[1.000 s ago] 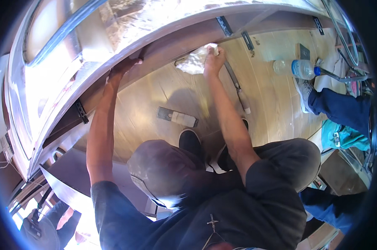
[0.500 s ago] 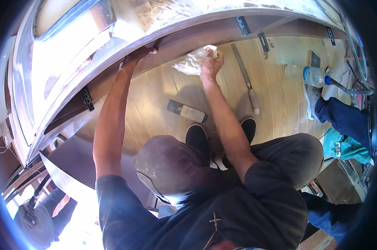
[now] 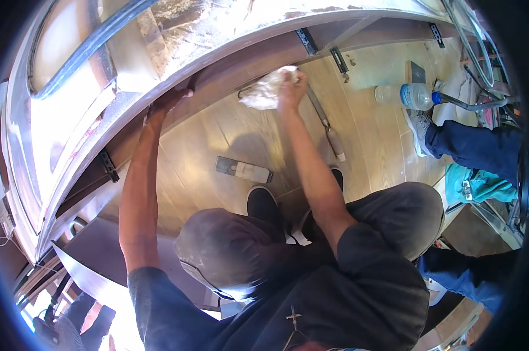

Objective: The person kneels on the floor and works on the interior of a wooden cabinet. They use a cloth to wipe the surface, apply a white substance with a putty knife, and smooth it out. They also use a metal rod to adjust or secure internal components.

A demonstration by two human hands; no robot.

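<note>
My right hand (image 3: 291,92), slightly blurred, is closed around a crumpled white cloth (image 3: 260,93) by the lower edge of a long brown board (image 3: 229,88). My left hand (image 3: 168,104) is at the same board farther left, its thumb side showing and most fingers hidden; it appears to grip the board. A long flat tool like a file (image 3: 317,108), with a wooden handle, lies on the floor just right of my right hand, which covers its tip. Nearer me lies a flat block (image 3: 244,169), dark at one end and pale at the other.
Above the board curves a pale, stained top (image 3: 200,35). Black metal slides (image 3: 306,41) are fixed along the board. At right stand a clear bottle (image 3: 415,96), a person's shoe (image 3: 418,131) and a teal cloth (image 3: 481,184). A fan (image 3: 66,333) is at lower left.
The view has shifted, so the floor things appear farther left. My right hand has moved the cloth rightward along the board, to the file-like tool's tip. My left hand keeps its place on the board.
</note>
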